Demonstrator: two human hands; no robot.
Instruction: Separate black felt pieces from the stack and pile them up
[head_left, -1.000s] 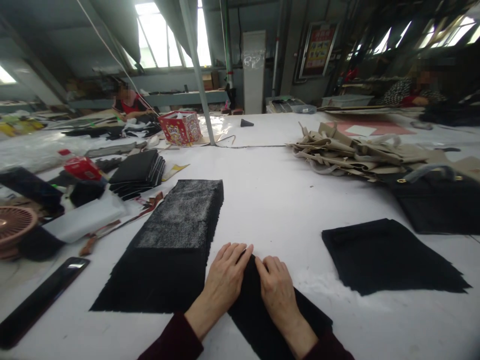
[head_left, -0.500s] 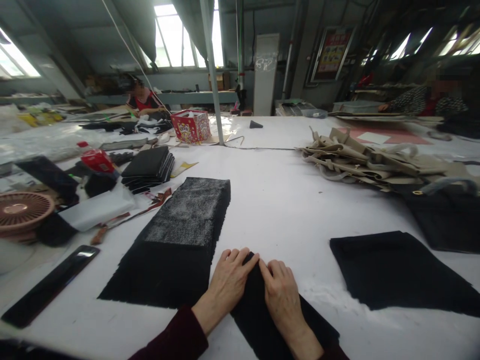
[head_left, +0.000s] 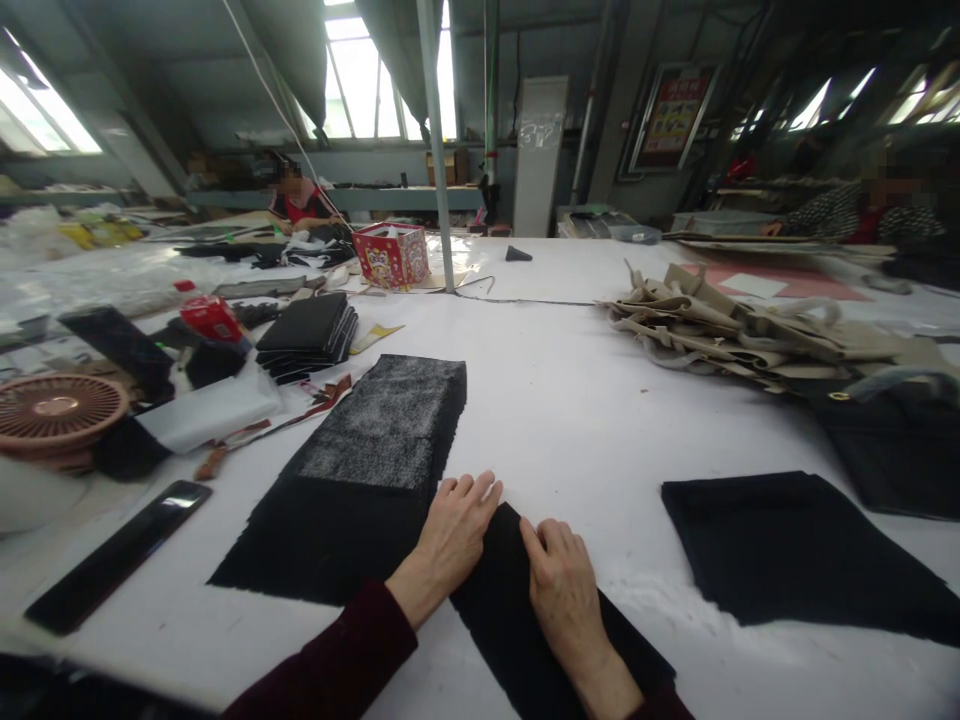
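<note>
A folded piece of black cloth [head_left: 499, 625] lies on the white table in front of me, its narrow corner pointing away. My left hand [head_left: 454, 535], fingers stretched out, rests at the cloth's left edge near that corner. My right hand [head_left: 566, 590] lies across the right edge, its index finger on the cloth and the other fingers loosely bent over the edge; its thumb is hidden. Close by on the left is a stack of black cloth pieces [head_left: 330, 540] with a speckled grey patch [head_left: 375, 420] on top.
On the right lie more black cloth pieces [head_left: 802, 550] and a heap of beige straps and panels [head_left: 720, 320]. To the left are a dark phone-like slab [head_left: 120, 555], a pink fan [head_left: 56, 410] and folded black pieces [head_left: 307, 330]. A pole [head_left: 437, 150] stands beyond. Two people work farther back.
My left hand has shifted slightly up and left, away from the cloth's corner and from my right hand. My right hand stays about where it was. The view has turned slightly left.
</note>
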